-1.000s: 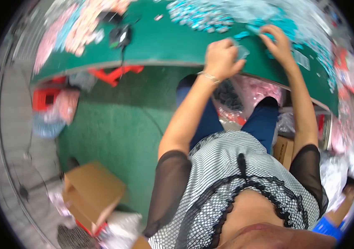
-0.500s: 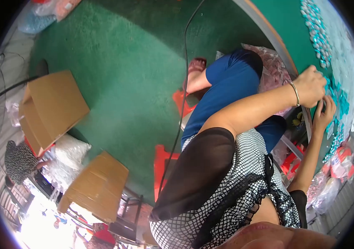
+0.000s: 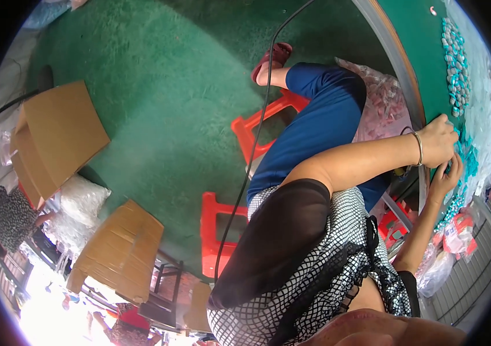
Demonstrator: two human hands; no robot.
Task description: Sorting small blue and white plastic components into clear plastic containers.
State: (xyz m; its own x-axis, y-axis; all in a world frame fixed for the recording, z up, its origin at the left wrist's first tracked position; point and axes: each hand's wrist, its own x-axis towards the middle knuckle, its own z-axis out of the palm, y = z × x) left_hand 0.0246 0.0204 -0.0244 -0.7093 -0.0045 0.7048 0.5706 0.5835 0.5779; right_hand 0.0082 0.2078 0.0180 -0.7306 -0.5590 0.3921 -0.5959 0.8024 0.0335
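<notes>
1. The left hand (image 3: 438,141) and right hand (image 3: 446,179) are seen together at the edge of the green table (image 3: 415,63), fingers curled among small teal pieces (image 3: 465,158); what is pinched cannot be told.
2. Many sorted teal-and-white pieces (image 3: 454,63) lie in rows further along the table.
3. A bag of pink pieces (image 3: 381,106) beneath the table suggests work remains.

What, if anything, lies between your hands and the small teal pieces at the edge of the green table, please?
Nothing visible does. The left hand and right hand are both already at the edge of the green table, their fingertips right among the small teal pieces. Whether either hand actually grips a piece is too small to tell.
</notes>
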